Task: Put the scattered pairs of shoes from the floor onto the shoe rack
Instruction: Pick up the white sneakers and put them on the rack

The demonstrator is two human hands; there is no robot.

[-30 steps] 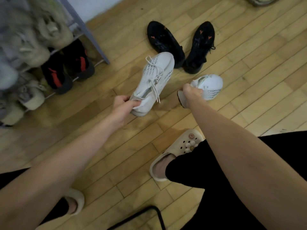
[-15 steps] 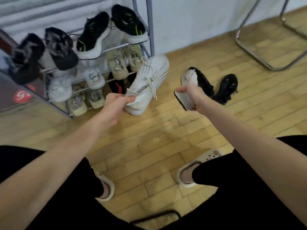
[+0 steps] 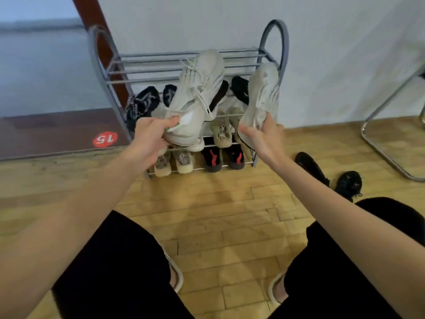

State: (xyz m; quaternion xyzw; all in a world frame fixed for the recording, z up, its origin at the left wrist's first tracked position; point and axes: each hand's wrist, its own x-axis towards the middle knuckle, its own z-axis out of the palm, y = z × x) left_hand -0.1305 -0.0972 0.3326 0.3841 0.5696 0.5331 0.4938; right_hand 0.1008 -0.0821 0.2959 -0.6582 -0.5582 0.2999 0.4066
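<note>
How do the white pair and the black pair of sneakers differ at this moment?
The white sneakers are held up in front of the shoe rack, one gripped at the heel by the left hand, the other by the right hand; the black sneakers lie on the wooden floor, untouched, right of the rack. The white pair points upward; the black pair lies flat. Neither pair is on the rack yet.

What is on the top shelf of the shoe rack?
The top shelf shows only bare bars on its left; its middle and right are covered by the two white sneakers held up in front.
</note>
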